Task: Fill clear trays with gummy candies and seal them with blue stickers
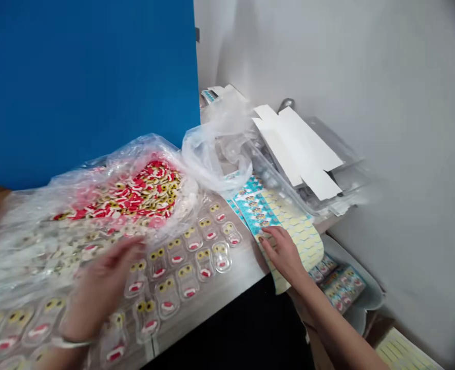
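Note:
My left hand [102, 288], with a pale band at the wrist, hovers over rows of small clear plastic trays [189, 280]. Motion smears its fingers, so I cannot tell whether it holds anything. Each tray that shows clearly has yellow ring-shaped pieces and a red-and-white mouth-like piece in it. My right hand [283, 252] rests at the left edge of a sticker sheet [297, 221], part turquoise printed and part bare yellow backing. Its fingers are apart, and I see nothing held between them. The sheet's lower end droops over the table edge.
An open clear plastic bag [143, 195] heaped with loose red, white and yellow pieces lies behind the trays. White card pieces [297, 146] lie on a clear plastic container [273, 174] by the wall. A blue panel [89, 87] stands behind. Below right, a bin [374, 293] holds printed sheets.

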Demonstrator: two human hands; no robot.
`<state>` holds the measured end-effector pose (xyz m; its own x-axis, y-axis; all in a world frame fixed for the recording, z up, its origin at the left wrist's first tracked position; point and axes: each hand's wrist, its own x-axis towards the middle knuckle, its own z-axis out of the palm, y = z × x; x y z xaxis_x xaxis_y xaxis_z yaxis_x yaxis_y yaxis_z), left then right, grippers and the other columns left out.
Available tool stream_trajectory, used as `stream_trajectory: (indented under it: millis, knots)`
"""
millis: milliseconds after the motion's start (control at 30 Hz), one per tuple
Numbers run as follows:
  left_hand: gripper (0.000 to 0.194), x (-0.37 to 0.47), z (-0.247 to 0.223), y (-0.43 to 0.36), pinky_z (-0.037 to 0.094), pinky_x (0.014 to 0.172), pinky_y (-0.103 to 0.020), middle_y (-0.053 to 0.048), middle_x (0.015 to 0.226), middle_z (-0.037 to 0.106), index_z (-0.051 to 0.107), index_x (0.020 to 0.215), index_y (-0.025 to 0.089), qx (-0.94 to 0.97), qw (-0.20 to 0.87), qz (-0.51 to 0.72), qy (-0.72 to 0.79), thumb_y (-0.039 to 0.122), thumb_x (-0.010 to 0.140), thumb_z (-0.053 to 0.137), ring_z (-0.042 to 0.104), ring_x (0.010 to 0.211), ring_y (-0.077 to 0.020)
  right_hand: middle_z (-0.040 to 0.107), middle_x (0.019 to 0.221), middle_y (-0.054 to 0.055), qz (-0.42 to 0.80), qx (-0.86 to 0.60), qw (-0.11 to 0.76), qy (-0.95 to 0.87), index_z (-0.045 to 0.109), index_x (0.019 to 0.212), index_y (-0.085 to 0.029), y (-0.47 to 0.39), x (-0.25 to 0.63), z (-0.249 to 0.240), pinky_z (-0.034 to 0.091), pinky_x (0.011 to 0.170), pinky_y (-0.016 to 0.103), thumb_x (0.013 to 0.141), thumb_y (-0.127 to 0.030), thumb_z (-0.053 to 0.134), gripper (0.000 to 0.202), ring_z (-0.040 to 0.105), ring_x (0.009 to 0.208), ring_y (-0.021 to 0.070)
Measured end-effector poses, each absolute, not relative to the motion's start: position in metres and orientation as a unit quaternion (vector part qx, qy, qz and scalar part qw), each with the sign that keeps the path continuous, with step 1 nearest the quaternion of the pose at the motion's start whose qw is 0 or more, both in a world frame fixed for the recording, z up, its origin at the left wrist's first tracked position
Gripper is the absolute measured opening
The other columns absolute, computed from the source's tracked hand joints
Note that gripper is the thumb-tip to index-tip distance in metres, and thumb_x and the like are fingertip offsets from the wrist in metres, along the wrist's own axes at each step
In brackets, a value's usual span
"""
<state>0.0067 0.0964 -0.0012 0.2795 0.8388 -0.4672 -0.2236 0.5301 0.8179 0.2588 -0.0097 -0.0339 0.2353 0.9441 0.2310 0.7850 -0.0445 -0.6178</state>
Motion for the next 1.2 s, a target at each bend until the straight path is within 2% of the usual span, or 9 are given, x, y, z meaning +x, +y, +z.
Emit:
stream_trajectory:
  millis: [200, 300, 367, 433, 533, 667, 900, 1100, 1200]
  knots:
    - [0.051, 0.102, -0.027, 0.001, 0.049, 0.092, -0.037, -0.017, 0.126, 0.066, 0.062, 0.123, 0.019, 0.283, 0.745, 0.359, 0.486, 0.037, 0.077, 0.075, 0.064, 0.112, -0.0265, 0.063, 0.120, 0.014, 0.066, -0.714, 0.294, -0.632, 0.062, 0.118, -0.019, -0.039, 0.284, -0.060, 0.048, 0.095, 0.049, 0.089, -0.038, 0.060, 0.035, 0.058, 0.112, 0.0299]
    - [0.045, 0.133, -0.033, -0.010, 0.052, 0.084, -0.032, -0.016, 0.128, 0.065, 0.063, 0.116, 0.019, 0.276, 0.734, 0.354, 0.510, 0.027, 0.074, 0.076, 0.066, 0.107, -0.0231, 0.061, 0.123, 0.014, 0.072, -0.718, 0.314, -0.617, 0.060, 0.120, -0.018, -0.050, 0.286, -0.067, 0.048, 0.095, 0.049, 0.092, -0.036, 0.055, 0.034, 0.056, 0.115, 0.0292]
    - [0.035, 0.146, -0.035, -0.005, 0.052, 0.071, -0.026, -0.013, 0.115, 0.070, 0.063, 0.107, 0.017, 0.284, 0.713, 0.351, 0.536, 0.022, 0.074, 0.074, 0.069, 0.090, -0.0180, 0.062, 0.122, 0.014, 0.079, -0.719, 0.325, -0.609, 0.059, 0.122, -0.018, -0.055, 0.287, -0.069, 0.047, 0.094, 0.048, 0.093, -0.035, 0.054, 0.034, 0.056, 0.114, 0.0290]
    - [0.028, 0.154, -0.038, 0.004, 0.048, 0.057, -0.021, -0.007, 0.090, 0.072, 0.061, 0.097, 0.016, 0.297, 0.692, 0.352, 0.555, 0.019, 0.072, 0.073, 0.065, 0.068, -0.0126, 0.063, 0.118, 0.013, 0.087, -0.721, 0.328, -0.604, 0.059, 0.120, -0.018, -0.058, 0.286, -0.068, 0.047, 0.093, 0.048, 0.092, -0.034, 0.055, 0.033, 0.057, 0.111, 0.0292]
    - [0.020, 0.160, -0.042, 0.014, 0.041, 0.049, -0.019, 0.002, 0.064, 0.064, 0.059, 0.084, 0.016, 0.319, 0.673, 0.364, 0.560, 0.016, 0.069, 0.073, 0.054, 0.050, -0.0081, 0.066, 0.109, 0.011, 0.110, -0.713, 0.325, -0.611, 0.060, 0.117, -0.019, -0.058, 0.285, -0.059, 0.048, 0.090, 0.047, 0.092, -0.032, 0.055, 0.028, 0.059, 0.103, 0.0284]
    - [0.016, 0.160, -0.043, 0.014, 0.040, 0.048, -0.019, 0.003, 0.058, 0.060, 0.061, 0.073, 0.016, 0.344, 0.664, 0.377, 0.547, 0.019, 0.066, 0.074, 0.051, 0.049, -0.0075, 0.067, 0.108, 0.009, 0.142, -0.651, 0.360, -0.653, 0.060, 0.115, -0.023, -0.037, 0.288, -0.042, 0.048, 0.091, 0.044, 0.093, -0.022, 0.051, 0.024, 0.060, 0.103, 0.0259]
    - [0.017, 0.152, -0.041, 0.012, 0.044, 0.057, -0.023, 0.000, 0.065, 0.067, 0.070, 0.077, 0.016, 0.364, 0.662, 0.394, 0.524, 0.025, 0.063, 0.075, 0.056, 0.057, -0.0105, 0.067, 0.094, 0.006, 0.221, -0.528, 0.351, -0.741, 0.063, 0.099, -0.023, 0.005, 0.299, -0.039, 0.051, 0.083, 0.037, 0.094, -0.017, 0.051, 0.014, 0.061, 0.092, 0.0215]
    - [0.018, 0.153, -0.048, 0.010, 0.045, 0.059, -0.024, 0.000, 0.067, 0.065, 0.068, 0.079, 0.016, 0.361, 0.658, 0.404, 0.522, 0.029, 0.066, 0.072, 0.055, 0.059, -0.0107, 0.065, 0.091, 0.007, 0.186, -0.532, 0.353, -0.747, 0.061, 0.093, -0.021, 0.003, 0.291, -0.048, 0.047, 0.081, 0.036, 0.096, -0.019, 0.046, 0.016, 0.058, 0.089, 0.0219]
    - [0.019, 0.157, -0.049, 0.009, 0.045, 0.059, -0.024, 0.000, 0.069, 0.064, 0.066, 0.083, 0.015, 0.367, 0.658, 0.400, 0.522, 0.030, 0.069, 0.069, 0.055, 0.059, -0.0105, 0.062, 0.084, 0.005, 0.225, -0.572, 0.385, -0.688, 0.059, 0.087, -0.021, 0.003, 0.284, -0.050, 0.045, 0.076, 0.034, 0.095, -0.020, 0.046, 0.015, 0.056, 0.083, 0.0201]
